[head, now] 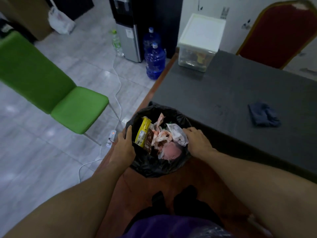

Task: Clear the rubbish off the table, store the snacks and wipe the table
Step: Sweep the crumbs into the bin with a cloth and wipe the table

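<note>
Seen from the head camera, a person's left hand (123, 146) and right hand (199, 141) clasp opposite sides of a bin (154, 167) lined with a black bag, fingers curled over its rim, the bin standing on the floor just beside the near corner of the dark table (223, 93). Rubbish fills it: a yellow wrapper (142, 133) lying lengthwise away from the person, with crumpled tissues (163, 136) beside it. The cloth (263, 116) for wiping lies bunched on the table, to the right of and beyond the right hand, the nearer one. The lidded snack box (199, 47) sits at the table's far corner. Blur hides the box's contents; the table's right side is cut off.
</note>
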